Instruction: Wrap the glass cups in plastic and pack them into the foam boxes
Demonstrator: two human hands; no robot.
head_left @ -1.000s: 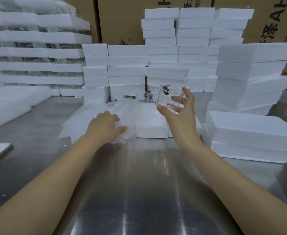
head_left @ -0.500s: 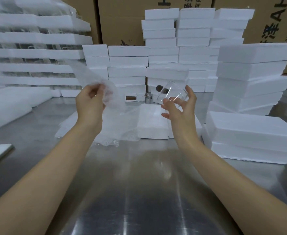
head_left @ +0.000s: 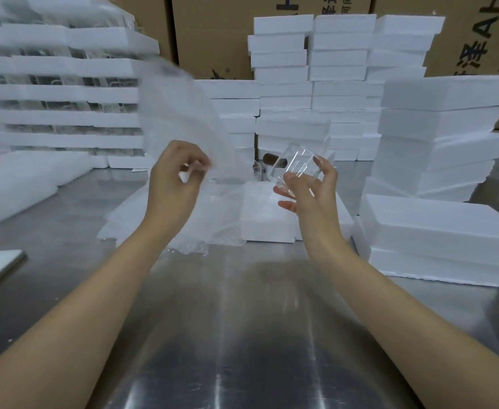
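Plastic sheet (head_left: 180, 113) higher now, translucent; clear glass cup (head_left: 297, 169) aslant

Near table (head_left: 242, 326) passable; foam stacks (head_left: 440, 122) block back, right; plastic pile (head_left: 213, 231) mid-table; foam slabs (head_left: 21, 184) left.

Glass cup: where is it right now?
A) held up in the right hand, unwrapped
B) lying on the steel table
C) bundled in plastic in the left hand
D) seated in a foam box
A: the right hand holds the bare glass cup tilted above the table, while the left hand pinches the plastic sheet apart from it.
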